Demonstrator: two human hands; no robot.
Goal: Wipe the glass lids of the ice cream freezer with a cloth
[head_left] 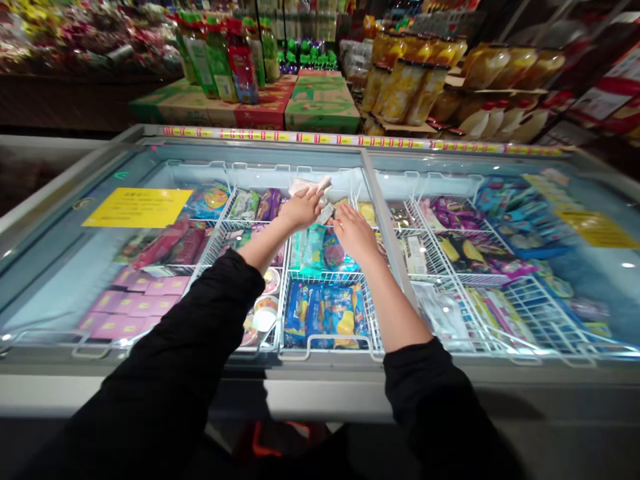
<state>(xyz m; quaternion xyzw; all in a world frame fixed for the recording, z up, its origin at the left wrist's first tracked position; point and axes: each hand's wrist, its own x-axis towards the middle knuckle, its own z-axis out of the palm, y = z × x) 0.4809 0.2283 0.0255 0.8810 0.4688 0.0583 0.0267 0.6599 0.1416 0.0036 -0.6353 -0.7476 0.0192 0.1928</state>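
Note:
My left hand (303, 208) reaches forward over the chest freezer and holds a crumpled white cloth (300, 185) beneath and beyond its fingers, against the sliding glass lid (200, 157). Whether it is cloth or paper tissue is hard to make out. Just to the right, my right hand (356, 233) lies with its fingers stretched out and close together, palm down on the glass, with nothing visible in it. Under the glass are wire baskets (327, 275) holding teal ice cream packets (309, 250) and blue ice cream packets (320, 310).
A metal lid frame (387, 220) runs along the right of my hands. Yellow notices (137, 207) are stuck on the glass. A price strip (280, 136) lines the far rim. Behind stand drink bottles (215, 60) on cartons (320, 100) and fruit jars (405, 90).

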